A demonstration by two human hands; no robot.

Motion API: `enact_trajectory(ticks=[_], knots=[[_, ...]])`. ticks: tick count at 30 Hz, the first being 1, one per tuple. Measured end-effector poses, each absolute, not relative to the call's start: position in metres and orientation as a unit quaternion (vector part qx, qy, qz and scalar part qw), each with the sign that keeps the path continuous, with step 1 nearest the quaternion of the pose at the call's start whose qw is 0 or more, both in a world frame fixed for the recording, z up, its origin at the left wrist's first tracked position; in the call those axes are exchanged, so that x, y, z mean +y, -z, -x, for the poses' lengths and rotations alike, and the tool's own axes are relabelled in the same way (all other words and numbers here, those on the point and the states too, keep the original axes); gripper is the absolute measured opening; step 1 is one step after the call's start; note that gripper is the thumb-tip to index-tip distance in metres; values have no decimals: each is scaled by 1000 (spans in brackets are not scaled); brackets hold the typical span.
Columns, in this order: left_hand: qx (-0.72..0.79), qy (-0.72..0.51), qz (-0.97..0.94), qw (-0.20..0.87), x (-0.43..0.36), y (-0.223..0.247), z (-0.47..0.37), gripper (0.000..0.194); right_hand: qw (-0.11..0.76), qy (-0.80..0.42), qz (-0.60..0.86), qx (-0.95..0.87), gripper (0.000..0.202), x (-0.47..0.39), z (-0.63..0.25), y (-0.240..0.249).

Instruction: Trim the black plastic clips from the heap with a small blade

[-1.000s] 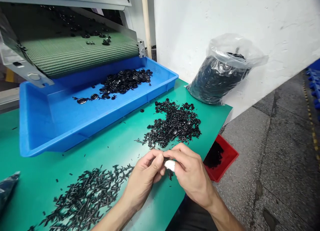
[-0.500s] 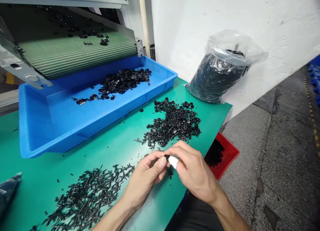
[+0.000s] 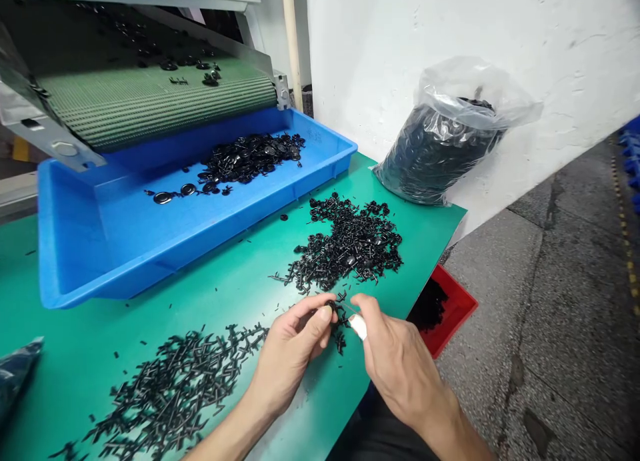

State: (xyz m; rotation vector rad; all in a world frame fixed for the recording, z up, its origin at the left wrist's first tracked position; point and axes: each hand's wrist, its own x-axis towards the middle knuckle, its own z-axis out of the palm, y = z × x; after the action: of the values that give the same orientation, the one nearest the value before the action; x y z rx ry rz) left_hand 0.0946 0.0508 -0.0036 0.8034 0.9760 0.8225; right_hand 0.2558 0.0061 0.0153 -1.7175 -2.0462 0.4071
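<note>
Between thumb and fingertips, my left hand (image 3: 295, 351) pinches a small black plastic part (image 3: 331, 306), mostly covered by the fingers. To its right, my right hand (image 3: 400, 358) is closed, with white tape on the thumb (image 3: 359, 326). A thin grey tool (image 3: 351, 308) projects from its fingertips toward the black part; its exact kind is unclear. Several loose black pieces (image 3: 341, 342) lie on the green tabletop (image 3: 240, 264) just beyond and beneath the hands. Past them spreads a heap of small black plastic parts (image 3: 350, 241). Left of my left hand is a pile of black branched sprues (image 3: 175, 388).
A blue tray (image 3: 145, 271) holding black parts (image 3: 250, 158) sits below a green conveyor belt (image 3: 170, 108). A clear plastic bag (image 3: 440, 154) of black parts leans against the white wall (image 3: 360, 68). Lower right stands a red bin (image 3: 457, 314); another bag (image 3: 17, 374) is at left.
My right hand has drawn away from the left, to the right and slightly down, leaving a gap where the thin tool shows. My left hand keeps its pinch on the part.
</note>
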Motion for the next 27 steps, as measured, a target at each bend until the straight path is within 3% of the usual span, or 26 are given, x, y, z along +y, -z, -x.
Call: enact_trajectory(ticks=[6,14,18,21,23,27], knots=[[459,-357,-412,702,49,5,-95,38,147,-96,631,-755,25,5,-250,-19],[480,-348,-436,677,46,6,-95,38,170,-85,648,-737,24,4,-239,-15],[498,-357,-472,634,46,9,-94,28,175,-93,653,-731,22,3,-236,-18],[482,-370,-548,575,47,7,-92,18,155,-169,652,-723,21,11,-244,-23],[469,-366,-597,539,49,5,-91,16,143,-282,616,-722,23,21,-254,-25],[504,-320,-564,570,50,1,-91,27,160,-345,595,-708,22,38,-268,-21]])
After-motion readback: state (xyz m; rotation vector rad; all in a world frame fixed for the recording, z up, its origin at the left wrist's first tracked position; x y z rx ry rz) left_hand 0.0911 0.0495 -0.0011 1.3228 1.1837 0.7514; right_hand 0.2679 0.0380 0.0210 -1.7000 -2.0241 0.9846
